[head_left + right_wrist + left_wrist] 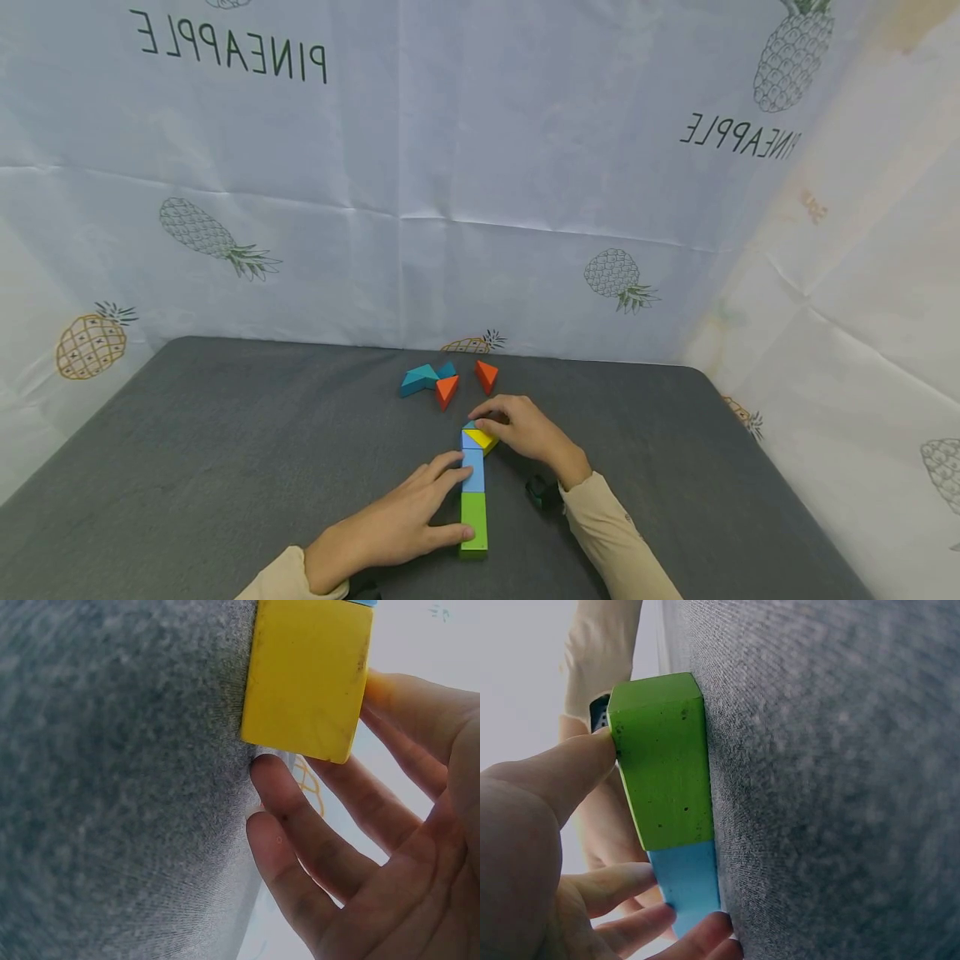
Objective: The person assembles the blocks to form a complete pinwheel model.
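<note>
A row of blocks lies on the dark table: a green rectangular block (474, 512), a light blue rectangular block (474, 481), a light blue triangular block (468, 442), and a small teal block (470, 425) at the far end. Against the triangle sits a yellow block (307, 675), sticking out to the right. My left hand (401, 517) lies along the row's left side, thumb touching the green block and fairly straight fingers touching the light blue one. My right hand (525, 429) holds the yellow block between thumb and curled fingers; its index fingertip reaches past the teal block.
Beyond the row lie teal blocks (420, 379) and two orange-red triangular blocks (447, 390). A dark wrist device (542, 492) shows under the right wrist. A white curtain (487, 167) with pineapple prints hangs behind the grey table (225, 433).
</note>
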`<action>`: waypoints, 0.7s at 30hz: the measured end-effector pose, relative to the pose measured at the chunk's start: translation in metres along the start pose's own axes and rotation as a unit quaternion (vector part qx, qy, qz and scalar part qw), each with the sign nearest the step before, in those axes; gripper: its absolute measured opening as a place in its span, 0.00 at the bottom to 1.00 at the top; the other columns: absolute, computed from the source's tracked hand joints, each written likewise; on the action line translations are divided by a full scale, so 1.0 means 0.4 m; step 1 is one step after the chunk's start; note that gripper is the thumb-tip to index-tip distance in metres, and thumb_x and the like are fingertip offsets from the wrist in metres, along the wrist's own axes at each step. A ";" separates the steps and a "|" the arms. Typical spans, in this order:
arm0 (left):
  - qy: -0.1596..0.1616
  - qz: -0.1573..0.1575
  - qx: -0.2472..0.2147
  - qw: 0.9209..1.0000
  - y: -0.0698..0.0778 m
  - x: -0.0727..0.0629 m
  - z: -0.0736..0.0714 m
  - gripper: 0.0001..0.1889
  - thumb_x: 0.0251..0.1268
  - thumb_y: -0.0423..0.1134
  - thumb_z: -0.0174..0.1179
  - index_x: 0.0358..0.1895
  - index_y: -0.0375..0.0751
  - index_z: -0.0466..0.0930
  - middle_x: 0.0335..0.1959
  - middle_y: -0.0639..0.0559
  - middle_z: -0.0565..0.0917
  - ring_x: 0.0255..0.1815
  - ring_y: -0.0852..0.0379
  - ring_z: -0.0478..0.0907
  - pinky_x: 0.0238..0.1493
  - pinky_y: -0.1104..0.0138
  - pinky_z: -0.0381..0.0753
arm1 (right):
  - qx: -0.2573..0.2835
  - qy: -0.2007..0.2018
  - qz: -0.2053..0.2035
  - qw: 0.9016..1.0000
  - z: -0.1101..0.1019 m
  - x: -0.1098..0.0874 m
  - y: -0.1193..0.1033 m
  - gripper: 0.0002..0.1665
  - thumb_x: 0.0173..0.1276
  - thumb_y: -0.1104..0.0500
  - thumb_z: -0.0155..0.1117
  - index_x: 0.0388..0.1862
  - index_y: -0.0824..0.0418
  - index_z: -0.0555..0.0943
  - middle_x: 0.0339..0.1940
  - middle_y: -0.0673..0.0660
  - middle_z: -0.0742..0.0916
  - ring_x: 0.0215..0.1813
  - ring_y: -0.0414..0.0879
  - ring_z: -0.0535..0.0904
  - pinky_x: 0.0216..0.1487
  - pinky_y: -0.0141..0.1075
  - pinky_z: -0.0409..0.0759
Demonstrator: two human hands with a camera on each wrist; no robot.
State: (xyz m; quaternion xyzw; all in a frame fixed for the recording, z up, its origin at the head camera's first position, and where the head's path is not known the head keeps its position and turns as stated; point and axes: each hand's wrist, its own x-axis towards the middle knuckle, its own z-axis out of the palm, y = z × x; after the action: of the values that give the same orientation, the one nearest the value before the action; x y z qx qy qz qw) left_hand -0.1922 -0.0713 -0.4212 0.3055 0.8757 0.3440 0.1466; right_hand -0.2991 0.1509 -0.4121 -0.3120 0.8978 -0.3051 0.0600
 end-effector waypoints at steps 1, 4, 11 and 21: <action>-0.001 0.000 -0.001 1.000 0.000 0.000 0.000 0.42 0.67 0.64 0.57 0.76 0.42 0.60 0.78 0.44 0.55 0.76 0.38 0.59 0.65 0.40 0.69 | 0.001 -0.001 0.000 1.000 0.000 0.000 0.000 0.13 0.74 0.58 0.60 0.52 0.60 0.86 0.49 0.55 0.87 0.45 0.44 0.81 0.46 0.32 0.79; -0.002 -0.001 -0.004 1.000 0.000 -0.001 0.000 0.42 0.67 0.64 0.57 0.76 0.43 0.60 0.78 0.44 0.55 0.76 0.37 0.58 0.65 0.40 0.68 | 0.002 -0.004 0.001 1.000 0.000 -0.001 -0.003 0.13 0.74 0.58 0.60 0.53 0.60 0.85 0.49 0.55 0.87 0.45 0.44 0.81 0.45 0.32 0.79; -0.003 -0.001 -0.002 1.000 0.000 -0.001 0.000 0.42 0.67 0.64 0.56 0.76 0.43 0.59 0.79 0.44 0.55 0.77 0.37 0.57 0.66 0.40 0.68 | 0.003 -0.003 -0.005 1.000 -0.002 -0.004 -0.003 0.13 0.74 0.59 0.60 0.52 0.60 0.86 0.48 0.55 0.87 0.44 0.44 0.81 0.45 0.32 0.80; -0.001 0.005 -0.002 1.000 -0.001 -0.003 -0.001 0.42 0.68 0.64 0.56 0.76 0.43 0.60 0.79 0.44 0.55 0.77 0.37 0.57 0.66 0.39 0.67 | -0.003 -0.003 -0.013 1.000 0.002 -0.003 -0.013 0.14 0.75 0.56 0.59 0.54 0.59 0.85 0.50 0.55 0.86 0.49 0.47 0.81 0.50 0.39 0.80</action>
State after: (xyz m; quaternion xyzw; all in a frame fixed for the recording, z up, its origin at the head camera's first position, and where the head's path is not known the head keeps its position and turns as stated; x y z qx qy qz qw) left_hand -0.1917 -0.0724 -0.4210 0.3098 0.8733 0.3464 0.1459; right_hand -0.2952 0.1481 -0.4099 -0.3249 0.8944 -0.3020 0.0571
